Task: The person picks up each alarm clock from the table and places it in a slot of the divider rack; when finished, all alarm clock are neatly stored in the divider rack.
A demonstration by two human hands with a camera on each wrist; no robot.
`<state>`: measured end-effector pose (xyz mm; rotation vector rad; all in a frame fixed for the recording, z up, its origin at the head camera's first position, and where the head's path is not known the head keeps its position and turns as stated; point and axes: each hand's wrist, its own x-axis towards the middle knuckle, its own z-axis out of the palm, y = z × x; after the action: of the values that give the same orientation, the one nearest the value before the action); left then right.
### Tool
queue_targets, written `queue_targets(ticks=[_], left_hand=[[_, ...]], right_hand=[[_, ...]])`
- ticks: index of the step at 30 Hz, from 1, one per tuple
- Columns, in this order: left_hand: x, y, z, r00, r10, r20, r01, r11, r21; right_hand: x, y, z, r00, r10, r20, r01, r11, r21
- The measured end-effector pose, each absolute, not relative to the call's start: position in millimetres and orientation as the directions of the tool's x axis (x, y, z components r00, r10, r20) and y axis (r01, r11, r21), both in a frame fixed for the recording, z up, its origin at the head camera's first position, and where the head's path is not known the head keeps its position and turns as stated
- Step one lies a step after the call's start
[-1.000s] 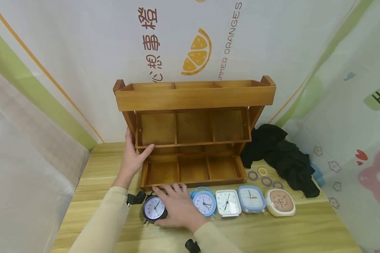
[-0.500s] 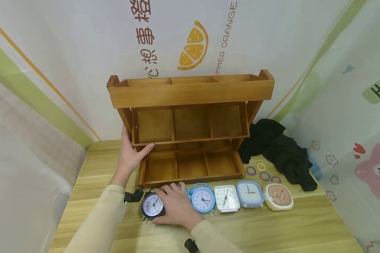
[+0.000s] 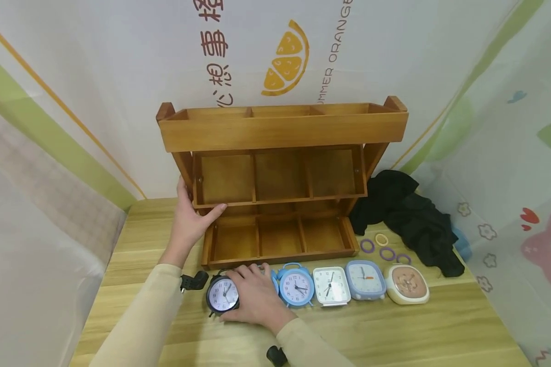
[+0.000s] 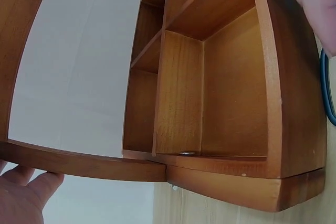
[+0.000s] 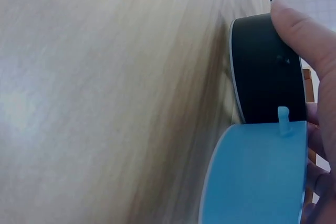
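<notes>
A tiered wooden shelf (image 3: 282, 127) with divided trays stands at the back of the table. My left hand (image 3: 186, 224) grips its left side post, fingers on the outer side and thumb across the front; the left wrist view shows fingertips against the post (image 4: 100, 167). My right hand (image 3: 259, 300) holds the black alarm clock (image 3: 222, 294), the leftmost in a row before the shelf, thumb low and fingers over its top. A blue alarm clock (image 5: 257, 177) stands beside it, mostly hidden under that hand in the head view.
The row continues right with a light-blue twin-bell clock (image 3: 296, 287), a white square clock (image 3: 331, 286), a periwinkle clock (image 3: 365, 280) and a cream one (image 3: 407, 284). Behind these lie several purple and yellow rings (image 3: 367, 246) and a crumpled black cloth (image 3: 406, 219). Printed curtains surround the table.
The right hand's fingers have drawn in slightly over the black clock, and its index finger lies closer to the others. The left hand keeps its place; the head view has shifted a little.
</notes>
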<state>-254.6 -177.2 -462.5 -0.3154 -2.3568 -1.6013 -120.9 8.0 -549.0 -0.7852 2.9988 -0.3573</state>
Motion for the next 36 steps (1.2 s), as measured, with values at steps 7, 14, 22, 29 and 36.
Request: queue_targets(ticks=[7, 14, 22, 29, 36], left_hand=[[-252.0, -178.6, -460.2, -0.942, 0.029, 0.333, 0.320, 0.372, 0.871], [-249.8, -178.6, -456.4, -0.947, 0.017, 0.322, 0.299, 0.416, 0.859], [-250.6, -181.3, -457.8, -0.946, 0.031, 0.324, 0.304, 0.441, 0.845], [-250.9, -182.3, -460.6, -0.946, 0.031, 0.323, 0.303, 0.435, 0.848], [-251.8, -182.3, -461.1, -0.945, 0.049, 0.324, 0.316, 0.397, 0.862]], right_hand=[[-120.3, 5.0, -545.9, -0.883, -0.469, 0.012, -0.452, 0.843, -0.290], [-121.8, 4.2, -548.3, -0.885, -0.464, 0.030, -0.446, 0.829, -0.337], [-124.1, 6.1, -551.7, -0.877, -0.479, 0.046, -0.463, 0.815, -0.349], [-121.7, 9.1, -552.2, -0.861, -0.505, 0.065, -0.491, 0.788, -0.372], [-119.6, 12.4, -548.5, -0.853, -0.516, 0.072, -0.499, 0.769, -0.399]])
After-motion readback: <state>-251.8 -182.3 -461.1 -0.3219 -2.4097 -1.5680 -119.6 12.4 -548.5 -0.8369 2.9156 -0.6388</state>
